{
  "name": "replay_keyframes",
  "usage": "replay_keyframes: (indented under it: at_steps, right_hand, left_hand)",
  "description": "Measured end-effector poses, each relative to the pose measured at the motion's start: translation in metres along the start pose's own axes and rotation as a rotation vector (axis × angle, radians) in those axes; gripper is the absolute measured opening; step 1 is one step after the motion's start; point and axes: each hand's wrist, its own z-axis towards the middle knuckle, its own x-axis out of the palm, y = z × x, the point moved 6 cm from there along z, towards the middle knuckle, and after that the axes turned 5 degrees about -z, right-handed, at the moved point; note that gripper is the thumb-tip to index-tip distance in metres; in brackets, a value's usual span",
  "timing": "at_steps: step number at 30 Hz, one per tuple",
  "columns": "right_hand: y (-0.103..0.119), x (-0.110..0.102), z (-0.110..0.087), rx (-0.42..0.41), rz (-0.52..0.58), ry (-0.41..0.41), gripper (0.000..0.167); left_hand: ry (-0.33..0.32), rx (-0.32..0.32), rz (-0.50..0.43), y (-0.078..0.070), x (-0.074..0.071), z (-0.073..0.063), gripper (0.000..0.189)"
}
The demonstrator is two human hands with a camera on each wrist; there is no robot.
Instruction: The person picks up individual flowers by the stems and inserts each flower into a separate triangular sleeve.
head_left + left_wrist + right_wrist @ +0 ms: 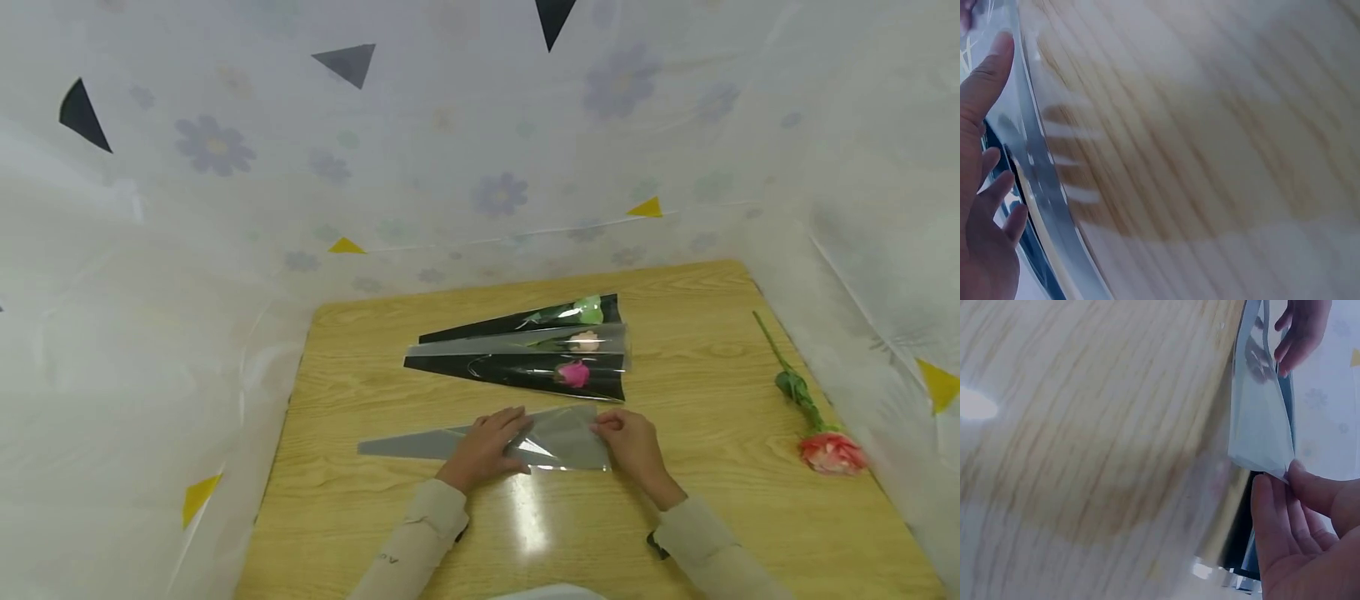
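Observation:
A grey, see-through tapered flower sleeve (577, 442) lies flat at the front of the table, narrow end to the left. My left hand (483, 450) rests on its middle with the thumb spread from the fingers; in the left wrist view its thumb (991, 72) looks straight. At the wide right end, my right hand (633, 450) pinches the sleeve's edge. The right wrist view shows a corner of the sleeve (1260, 419) between thumb (1316, 490) and fingers, slightly raised. Whether anything is inside the sleeve I cannot tell.
Behind lie three wrapped flowers side by side: a green one (589, 310), a peach one (585, 342) and a magenta rose (573, 374). A loose pink flower (832, 453) with a green stem lies at the right edge. White plastic sheeting (450, 167) surrounds the wooden table (345, 375).

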Motion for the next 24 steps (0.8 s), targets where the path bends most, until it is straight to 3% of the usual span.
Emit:
replay_keyframes:
  at_steps: [6, 12, 17, 24]
  right_hand:
    - [0.020, -0.005, -0.004, -0.142, -0.030, -0.079, 0.010]
    - [0.033, -0.008, -0.006, -0.261, -0.206, -0.125, 0.006]
    - [0.032, -0.007, -0.006, -0.233, -0.219, -0.067, 0.008]
    - [0.015, 0.002, -0.003, -0.044, -0.038, 0.111, 0.022]
  left_hand:
    - [-0.035, -0.034, 0.036, -0.005, 0.003, 0.006, 0.096]
    - [-0.042, -0.068, 0.042, -0.006, 0.003, 0.008, 0.091]
    - [-0.032, -0.063, 0.023, -0.007, 0.004, 0.010, 0.086]
    - [-0.043, -0.024, 0.050, -0.009, 0.006, 0.011, 0.085]
